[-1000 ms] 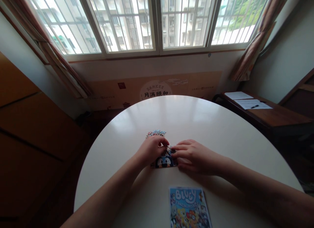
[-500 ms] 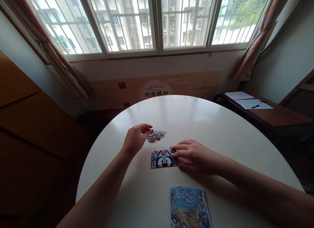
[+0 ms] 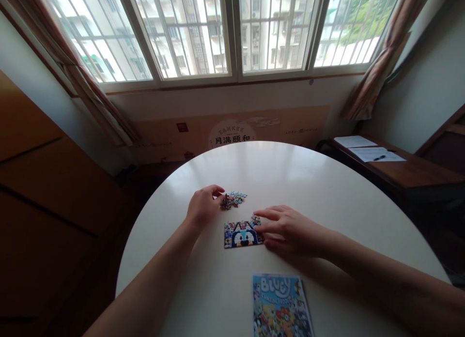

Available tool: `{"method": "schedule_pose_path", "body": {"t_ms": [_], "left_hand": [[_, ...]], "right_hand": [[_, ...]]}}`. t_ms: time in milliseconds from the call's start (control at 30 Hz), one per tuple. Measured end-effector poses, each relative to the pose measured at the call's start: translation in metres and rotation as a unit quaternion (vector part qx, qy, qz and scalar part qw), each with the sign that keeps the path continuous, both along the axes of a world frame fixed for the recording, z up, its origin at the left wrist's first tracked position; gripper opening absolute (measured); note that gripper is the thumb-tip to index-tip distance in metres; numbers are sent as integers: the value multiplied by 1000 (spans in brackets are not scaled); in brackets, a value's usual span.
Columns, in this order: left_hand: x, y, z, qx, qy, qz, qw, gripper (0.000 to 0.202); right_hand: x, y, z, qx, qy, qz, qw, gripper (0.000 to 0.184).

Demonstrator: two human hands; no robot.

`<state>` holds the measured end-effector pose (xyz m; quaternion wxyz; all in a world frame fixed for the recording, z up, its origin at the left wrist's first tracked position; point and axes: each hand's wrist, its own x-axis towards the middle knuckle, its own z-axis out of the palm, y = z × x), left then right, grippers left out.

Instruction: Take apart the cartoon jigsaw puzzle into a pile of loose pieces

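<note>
White table rim (image 3: 254, 144) lies well apart from the puzzle (image 3: 242, 236).

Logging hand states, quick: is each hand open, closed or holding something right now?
Left hand: at the loose pieces; whether it holds one cannot be told.
Right hand: open, fingers at the joined puzzle's right edge.

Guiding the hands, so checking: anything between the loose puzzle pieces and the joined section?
Nothing visible; only white tabletop separates the loose pieces and joined section. The right hand partly covers the section's right edge.
</note>
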<state>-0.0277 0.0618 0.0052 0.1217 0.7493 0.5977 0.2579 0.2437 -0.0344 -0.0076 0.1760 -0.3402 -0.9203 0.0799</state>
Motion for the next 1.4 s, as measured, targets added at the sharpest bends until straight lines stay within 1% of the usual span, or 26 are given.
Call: {"method": "schedule_pose_path", "body": {"t_ms": [133,233,300,367,500,600,700,800,1133,1267,1333,1400], "left_hand": [[-1,0,2,4,22,13,1000,18],[2,-6,7,28,33,-1,999,18],[8,-14,11,50,36,-30,998,17],[18,-25,13,59,38,-74,995,15],[39,-44,10,25,86,-169,982,14],[47,-51,5,4,122,-201,972,15],[49,-52,3,-3,136,-204,969,17],[49,-50,2,-7,131,-200,971,16],[51,-50,4,1,78,-192,978,12],[48,-46,6,-10,42,-200,979,11],[42,-41,10,-10,18,-184,983,10],[32,-34,16,-6,-7,-147,989,12]], "right_hand": [[0,0,-2,1,1,1,1000,30],[-2,1,-3,7,9,10,1000,30],[-4,2,-4,19,17,14,1000,29],[-6,4,-7,34,27,21,999,27],[-9,6,-10,59,38,38,997,23],[-10,6,-8,49,45,36,997,20],[-10,3,-4,37,47,30,998,18],[-10,1,-2,34,44,29,998,18],[-11,0,1,15,35,32,999,19],[-8,1,2,18,34,36,999,21],[-7,1,2,18,33,39,999,23],[-6,1,2,17,30,40,999,25]]}}
